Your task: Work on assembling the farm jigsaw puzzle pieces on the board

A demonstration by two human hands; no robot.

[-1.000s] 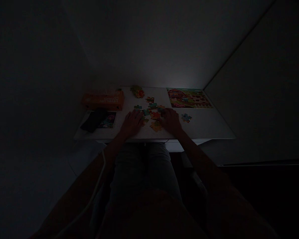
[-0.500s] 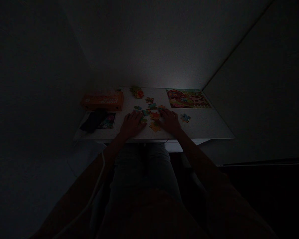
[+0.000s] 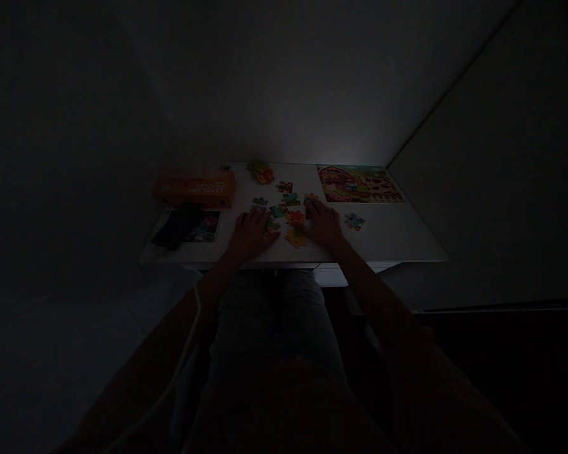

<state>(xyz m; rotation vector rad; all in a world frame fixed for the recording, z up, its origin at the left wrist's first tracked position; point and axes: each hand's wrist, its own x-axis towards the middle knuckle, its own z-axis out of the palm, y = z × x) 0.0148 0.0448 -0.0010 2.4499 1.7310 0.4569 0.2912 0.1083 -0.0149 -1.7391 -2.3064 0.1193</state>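
In the dim head view, my left hand (image 3: 249, 234) rests palm down at the table's near side, fingers stretched and thumb apart. Under and beside its fingertips lie a green puzzle piece (image 3: 271, 227) and a blue-green piece (image 3: 260, 202). My right hand (image 3: 325, 226) lies palm down too, its fingertips on an orange puzzle piece (image 3: 311, 197), partly covered. Between the hands are a red-orange piece (image 3: 294, 216), a yellow-orange piece (image 3: 296, 238) and a teal piece (image 3: 278, 211). Farther back sit another teal piece (image 3: 290, 199) and a brownish piece (image 3: 284, 187).
A colourful farm picture (image 3: 360, 184) lies at the back right, with blue pieces (image 3: 355, 221) before it. At the back stands a pile of pieces (image 3: 260, 171). On the left are an orange puzzle box (image 3: 194, 190), a dark cloth-like thing (image 3: 177, 227) and a dark printed sheet (image 3: 207, 227).
The view has shifted very slightly. My right fingertips sit a touch lower, showing more of the orange piece at them. My left hand stays almost in place.
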